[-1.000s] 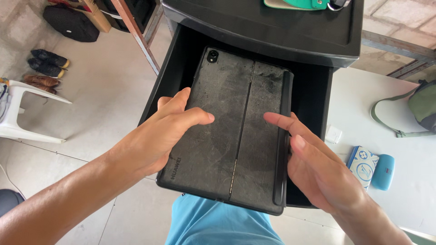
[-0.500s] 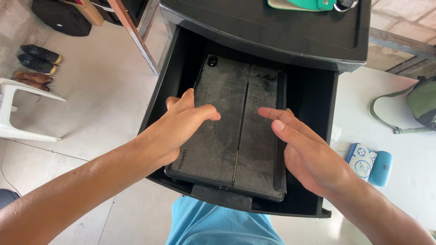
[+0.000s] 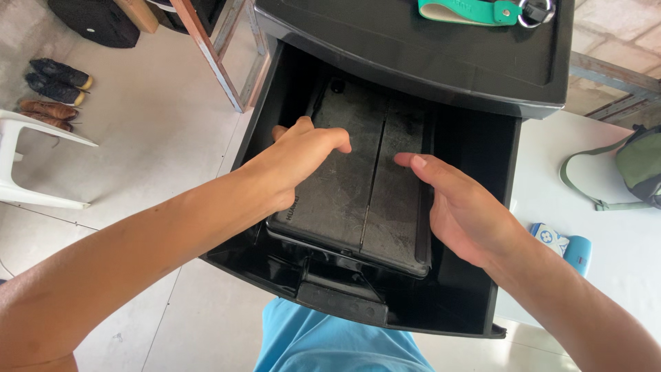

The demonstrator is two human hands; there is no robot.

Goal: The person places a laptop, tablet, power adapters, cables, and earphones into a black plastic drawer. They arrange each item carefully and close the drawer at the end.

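Pale floor tiles (image 3: 151, 117) spread out below, with a few shoes (image 3: 55, 89) off by the wall and a white plastic chair (image 3: 34, 165) at the edge of view. Front and centre is a black plastic drawer unit (image 3: 427, 62), its top drawer (image 3: 475, 296) pulled wide open toward the person. On the unit's lid lies a green strap with a key ring (image 3: 475, 10).

Down inside the drawer sits the dark tablet case (image 3: 358, 193), dusty, with a fold line running down its length. It lies nearly flat on the drawer's floor, its far end tucked under the lid. The left hand (image 3: 296, 162) rests on top of the case near its left edge, fingers curled over it, thumb side hidden, so it looks like a light hold more than a firm clamp. The right hand (image 3: 461, 207) is flat and open along the case's right edge, fingers stretched forward, touching or just beside it; I cannot tell which.

By my reading the case is as good as placed: it is in the drawer and lying down. What is left is for both hands to come off it, and the drawer stands open.

To the right, a white table (image 3: 606, 200) carries a green bag (image 3: 640, 165) and a small blue box (image 3: 561, 244).
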